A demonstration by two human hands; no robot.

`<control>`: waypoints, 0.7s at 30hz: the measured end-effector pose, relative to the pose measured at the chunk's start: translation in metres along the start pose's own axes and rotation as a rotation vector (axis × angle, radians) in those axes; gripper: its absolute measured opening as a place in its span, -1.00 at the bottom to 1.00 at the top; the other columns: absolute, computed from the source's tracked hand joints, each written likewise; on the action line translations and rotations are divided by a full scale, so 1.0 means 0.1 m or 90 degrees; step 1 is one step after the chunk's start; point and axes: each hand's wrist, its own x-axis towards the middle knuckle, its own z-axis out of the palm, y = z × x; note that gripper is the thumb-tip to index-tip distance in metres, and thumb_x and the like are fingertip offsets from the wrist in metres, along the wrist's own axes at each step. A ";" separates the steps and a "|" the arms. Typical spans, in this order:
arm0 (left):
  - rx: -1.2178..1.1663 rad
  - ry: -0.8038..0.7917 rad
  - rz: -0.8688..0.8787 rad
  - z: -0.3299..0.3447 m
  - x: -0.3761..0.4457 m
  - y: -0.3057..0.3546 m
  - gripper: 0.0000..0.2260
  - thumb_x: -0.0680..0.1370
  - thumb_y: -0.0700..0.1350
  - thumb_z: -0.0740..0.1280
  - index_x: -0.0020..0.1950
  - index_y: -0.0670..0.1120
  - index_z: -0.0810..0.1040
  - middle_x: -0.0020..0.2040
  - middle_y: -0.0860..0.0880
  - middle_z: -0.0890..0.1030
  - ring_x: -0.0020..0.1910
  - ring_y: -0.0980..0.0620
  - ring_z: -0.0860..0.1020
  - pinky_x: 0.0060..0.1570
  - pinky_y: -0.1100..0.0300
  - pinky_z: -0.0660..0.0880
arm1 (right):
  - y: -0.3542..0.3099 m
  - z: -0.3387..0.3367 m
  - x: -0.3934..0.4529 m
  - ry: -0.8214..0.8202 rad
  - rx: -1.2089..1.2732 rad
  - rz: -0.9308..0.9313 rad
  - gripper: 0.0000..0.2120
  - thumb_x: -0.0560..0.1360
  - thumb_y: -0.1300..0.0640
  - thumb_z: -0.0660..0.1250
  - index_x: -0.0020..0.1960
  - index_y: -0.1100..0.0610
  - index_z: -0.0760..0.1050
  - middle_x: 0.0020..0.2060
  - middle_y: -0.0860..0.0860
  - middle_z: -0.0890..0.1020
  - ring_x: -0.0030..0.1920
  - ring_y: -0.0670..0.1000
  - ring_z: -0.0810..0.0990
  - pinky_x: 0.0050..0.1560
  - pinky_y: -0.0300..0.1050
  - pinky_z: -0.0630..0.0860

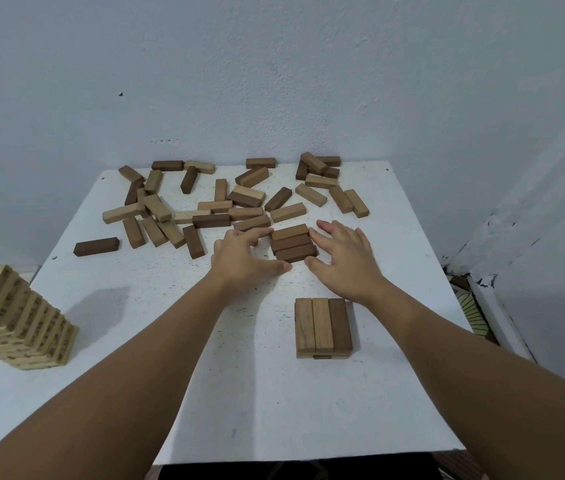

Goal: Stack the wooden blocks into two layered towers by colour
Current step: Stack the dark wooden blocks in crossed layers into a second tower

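Item: left hand [244, 252] and right hand [341, 252], both spread open, are squaring three dark blocks [293, 243] between them into a layer; gripping nothing, crosswise layer likely following.

I take this for a room in a home, a plain corner rather than any workplace; my white table [204, 393], its top scuffed and speckled, is pushed against a pale blue painted wall [274, 81] that is marked and chipped near the right corner; patterned floor tiles [471, 306] show beside the table's right edge; loose wooden blocks [225, 199] from a stacking game lie scattered across the far side, and a pale block tower [14, 320] leans at the left edge.
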 end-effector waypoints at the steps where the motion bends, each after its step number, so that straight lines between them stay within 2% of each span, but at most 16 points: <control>1: -0.002 0.001 0.003 0.00 0.00 0.00 -0.25 0.35 0.23 0.62 0.50 0.25 0.44 0.34 -0.01 0.39 0.42 -0.08 0.26 0.40 -0.12 0.31 | 0.00 0.00 0.00 0.008 0.012 0.001 -0.42 0.64 -0.19 0.25 0.62 -0.12 0.24 0.63 -0.09 0.20 0.64 0.00 0.06 0.61 0.11 -0.20; 5: -0.004 0.004 0.012 -0.01 0.00 -0.01 -0.21 0.34 0.23 0.63 0.53 0.23 0.43 0.31 0.00 0.40 0.40 -0.07 0.27 0.40 -0.10 0.33 | -0.02 -0.02 -0.02 0.030 0.043 -0.001 -0.41 0.60 -0.18 0.33 0.59 -0.11 0.31 0.59 -0.07 0.28 0.61 0.00 0.15 0.62 0.12 -0.14; 10: -0.008 -0.002 0.014 -0.01 0.00 0.00 -0.27 0.36 0.21 0.63 0.49 0.23 0.46 0.25 0.03 0.39 0.37 -0.04 0.27 0.33 -0.03 0.31 | -0.01 -0.01 -0.02 0.039 0.063 -0.003 -0.42 0.57 -0.18 0.36 0.55 -0.10 0.36 0.56 -0.07 0.32 0.58 0.00 0.19 0.64 0.14 -0.07; 14: -0.016 -0.009 0.034 -0.03 0.00 0.01 -0.32 0.33 0.19 0.65 0.40 0.28 0.51 0.18 0.04 0.44 0.32 -0.04 0.30 0.19 0.05 0.29 | -0.02 -0.04 -0.03 0.034 0.047 -0.003 -0.30 0.55 -0.19 0.36 0.61 -0.10 0.22 0.56 -0.05 0.30 0.57 0.03 0.18 0.63 0.13 -0.01; 17: -0.027 -0.012 0.053 -0.03 0.00 0.01 -0.34 0.25 0.23 0.65 0.31 0.34 0.53 0.09 0.08 0.49 0.28 -0.07 0.34 0.21 -0.02 0.34 | -0.06 -0.08 -0.04 0.001 0.033 0.001 -0.26 0.55 -0.19 0.33 0.65 -0.16 0.11 0.56 -0.04 0.26 0.57 0.04 0.12 0.61 0.11 -0.05; 19: -0.030 -0.016 0.070 -0.04 -0.01 0.01 -0.36 0.17 0.31 0.61 0.22 0.40 0.55 0.06 0.09 0.51 0.24 -0.09 0.40 0.28 -0.12 0.41 | -0.07 -0.11 -0.05 -0.010 0.036 0.000 -0.29 0.54 -0.18 0.35 0.62 -0.19 0.16 0.55 -0.03 0.26 0.56 0.05 0.12 0.61 0.13 -0.06; 21: -0.028 -0.033 0.086 -0.08 -0.03 0.01 -0.42 0.17 0.28 0.61 0.15 0.45 0.53 0.06 0.08 0.51 0.23 -0.11 0.43 0.29 -0.15 0.44 | -0.08 -0.15 -0.05 -0.025 0.051 0.002 -0.31 0.50 -0.17 0.40 0.57 -0.19 0.22 0.52 -0.03 0.27 0.55 0.06 0.14 0.59 0.14 -0.04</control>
